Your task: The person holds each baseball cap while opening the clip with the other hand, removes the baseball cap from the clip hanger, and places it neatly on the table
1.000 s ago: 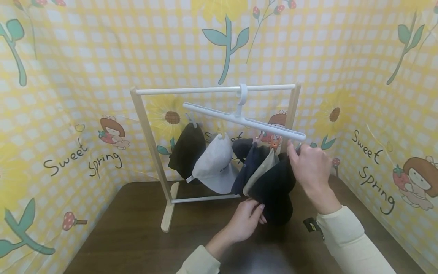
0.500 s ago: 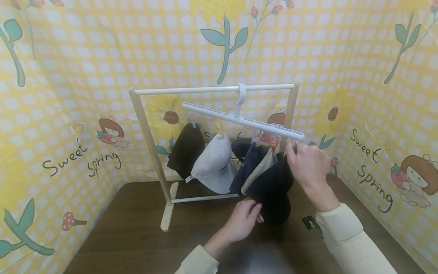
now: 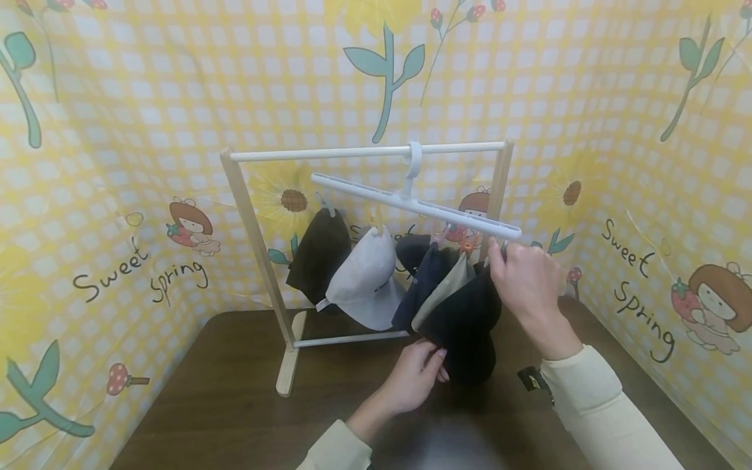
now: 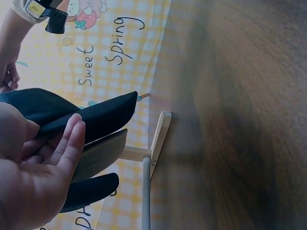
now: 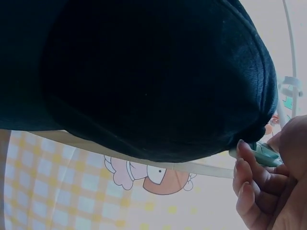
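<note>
A black cap [image 3: 467,339] hangs at the right end of a tilted white hanger [image 3: 376,191]. My left hand [image 3: 414,375] pinches the cap's lower edge, thumb on one side and fingers on the other in the left wrist view. Up under the hanger's right end, my right hand [image 3: 531,281] grips a pale green clip [image 5: 265,156] at the top of the cap. Beside the black cap hang a beige cap [image 3: 445,290] on an orange clip [image 3: 468,244] and a navy cap [image 3: 420,287] on a pink clip [image 3: 437,238].
A light grey cap [image 3: 364,274] and a dark brown cap [image 3: 320,258] hang farther left. The hanger hooks over the white top rod [image 3: 329,155] of a wooden-legged rack [image 3: 256,248] on the brown table [image 3: 235,405]. A yellow checked cloth [image 3: 264,78] surrounds it.
Both hands keep their hold on the black cap and its clip. The view shifts very slightly; the hanger stays tilted down to the right.
</note>
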The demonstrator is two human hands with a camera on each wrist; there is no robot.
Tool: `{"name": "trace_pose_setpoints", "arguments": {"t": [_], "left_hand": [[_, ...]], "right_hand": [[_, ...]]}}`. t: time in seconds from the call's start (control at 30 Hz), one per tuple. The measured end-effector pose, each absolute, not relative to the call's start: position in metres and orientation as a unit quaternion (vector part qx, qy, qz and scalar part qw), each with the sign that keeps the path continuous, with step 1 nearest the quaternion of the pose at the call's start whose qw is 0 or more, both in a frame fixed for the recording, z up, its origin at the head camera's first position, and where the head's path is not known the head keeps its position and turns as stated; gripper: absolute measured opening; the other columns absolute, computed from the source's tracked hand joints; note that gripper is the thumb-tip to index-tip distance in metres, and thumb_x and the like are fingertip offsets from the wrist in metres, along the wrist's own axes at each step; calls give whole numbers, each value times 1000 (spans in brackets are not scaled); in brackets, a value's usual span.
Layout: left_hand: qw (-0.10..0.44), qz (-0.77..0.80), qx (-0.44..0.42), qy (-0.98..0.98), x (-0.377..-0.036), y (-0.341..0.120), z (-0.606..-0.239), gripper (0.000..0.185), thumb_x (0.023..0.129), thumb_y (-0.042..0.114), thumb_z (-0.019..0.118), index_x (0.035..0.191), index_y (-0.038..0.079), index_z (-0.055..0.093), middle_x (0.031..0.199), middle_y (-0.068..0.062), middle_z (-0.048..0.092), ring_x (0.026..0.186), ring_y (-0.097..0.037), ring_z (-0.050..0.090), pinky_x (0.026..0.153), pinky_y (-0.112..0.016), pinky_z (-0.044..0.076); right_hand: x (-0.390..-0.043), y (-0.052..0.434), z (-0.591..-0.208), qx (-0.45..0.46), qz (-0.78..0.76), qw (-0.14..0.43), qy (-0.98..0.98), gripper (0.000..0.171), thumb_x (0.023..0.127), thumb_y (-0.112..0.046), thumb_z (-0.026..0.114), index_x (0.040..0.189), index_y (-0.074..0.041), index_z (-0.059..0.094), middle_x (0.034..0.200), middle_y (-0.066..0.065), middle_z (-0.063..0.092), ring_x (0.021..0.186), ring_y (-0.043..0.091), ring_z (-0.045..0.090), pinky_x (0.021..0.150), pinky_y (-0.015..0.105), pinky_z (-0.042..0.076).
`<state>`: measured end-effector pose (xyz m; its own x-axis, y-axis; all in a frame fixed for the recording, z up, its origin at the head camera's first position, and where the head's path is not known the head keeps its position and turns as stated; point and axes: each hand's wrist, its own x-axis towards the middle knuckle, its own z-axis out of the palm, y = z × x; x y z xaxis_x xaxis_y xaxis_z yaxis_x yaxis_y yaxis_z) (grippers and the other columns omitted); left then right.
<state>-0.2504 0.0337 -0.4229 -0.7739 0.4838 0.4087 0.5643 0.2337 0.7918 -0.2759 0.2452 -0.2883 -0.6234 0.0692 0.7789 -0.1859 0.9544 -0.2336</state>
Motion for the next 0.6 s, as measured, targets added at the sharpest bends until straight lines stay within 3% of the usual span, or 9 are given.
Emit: {"name": "trace_pose_setpoints", "arguments": {"t": [0.6], "left_hand": [[43,-503,-339,-794,-250,26,-428,31,106,9,51,81,-1,66,70,-9,68,64,-14,67,65,-19,51]], "right_hand": [[-279,243,-288,40,148,434,-888,62,105,-33,51,49,-9,43,46,5,32,41,26,32,38,33,23]]}}
